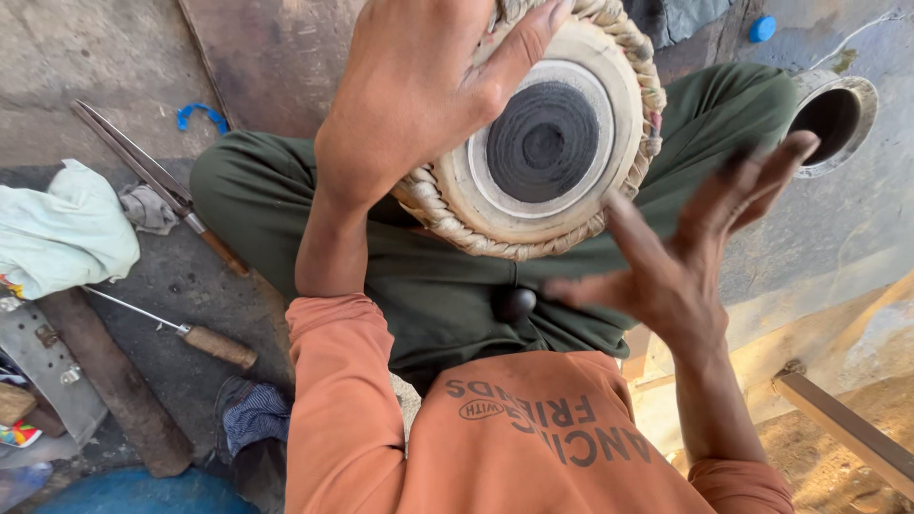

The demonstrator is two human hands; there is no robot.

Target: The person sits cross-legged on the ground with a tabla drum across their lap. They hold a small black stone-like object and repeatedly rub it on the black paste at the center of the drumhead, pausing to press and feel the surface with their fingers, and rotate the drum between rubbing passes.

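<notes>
A small, brightly printed packet in red, yellow and blue lay on the floor at the far left edge; no signs or screens showed.

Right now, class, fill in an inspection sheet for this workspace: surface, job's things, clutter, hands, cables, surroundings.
Surface: stained grey floor.
Job's things: drum tilted on the lap, black centre patch, braided rim.
Clutter: shears, awl, pale cloth, blue ring, small dark ball.
Hands: left hand grips the drum's rim; right hand open, blurred, beside the drum.
Cables: nothing seen.
Surroundings: second drum shell, wooden bar.
</notes>
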